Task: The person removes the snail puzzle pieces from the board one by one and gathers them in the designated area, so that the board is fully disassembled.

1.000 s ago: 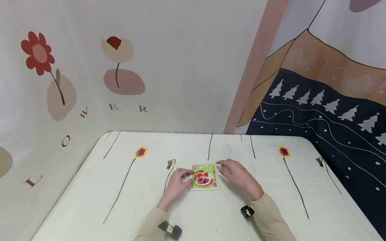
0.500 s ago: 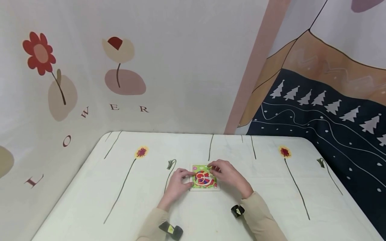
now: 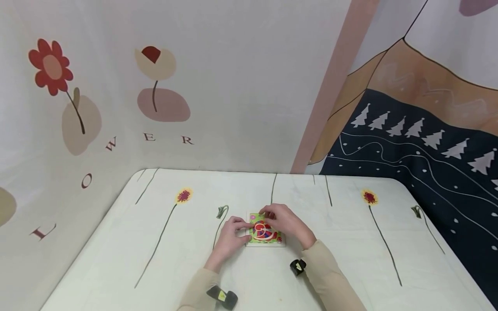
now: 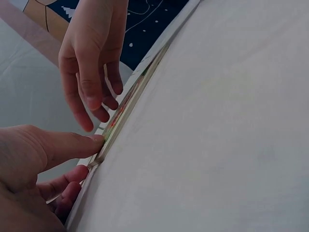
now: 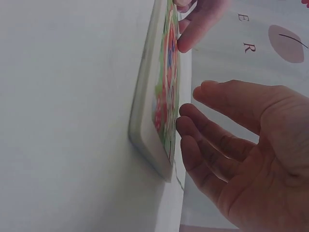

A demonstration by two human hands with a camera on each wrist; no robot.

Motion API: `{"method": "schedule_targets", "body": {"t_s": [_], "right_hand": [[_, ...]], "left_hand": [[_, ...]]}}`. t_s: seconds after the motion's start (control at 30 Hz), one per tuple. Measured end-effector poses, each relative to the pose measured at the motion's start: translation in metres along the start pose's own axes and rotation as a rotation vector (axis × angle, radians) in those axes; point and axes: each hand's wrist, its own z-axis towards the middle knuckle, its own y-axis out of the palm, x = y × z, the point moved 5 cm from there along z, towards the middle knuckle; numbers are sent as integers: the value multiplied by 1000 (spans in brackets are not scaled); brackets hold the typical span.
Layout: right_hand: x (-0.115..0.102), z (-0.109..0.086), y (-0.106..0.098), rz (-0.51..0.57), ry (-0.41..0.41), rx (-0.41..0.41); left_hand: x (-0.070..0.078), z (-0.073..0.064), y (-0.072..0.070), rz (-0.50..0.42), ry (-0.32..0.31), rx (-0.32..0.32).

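Note:
A small square puzzle board lies flat on the table, with a pale rim and a red and purple figure on green. My left hand touches its left edge, thumb and forefinger apart and fairly straight. The left wrist view shows that thumb resting on the board's edge. Over the upper right part of the board, my right hand hovers with loosely bent fingers. In the right wrist view nothing shows between the right hand's fingers, which are close to the picture face. The right hand hides part of the picture.
A white cloth printed with flowers and stems covers the table. Behind it hangs a pale curtain with flower prints and letters. A dark panel with white trees is at the right.
My right hand has moved left, from beside the board's right edge to over its upper part. My left hand has stayed at the left edge. The board lies where it was.

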Motion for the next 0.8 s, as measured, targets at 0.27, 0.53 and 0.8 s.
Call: {"method": "schedule_targets", "body": {"t_s": [0.27, 0.53, 0.8], "right_hand": [[-3, 12, 2, 3, -39, -14], [-3, 25, 11, 63, -10, -28], [-4, 31, 16, 62, 11, -36]], "left_hand": [[-1, 0, 0, -8, -14, -8], [-1, 0, 0, 3, 9, -9], [-1, 2, 0, 9, 25, -14]]}}
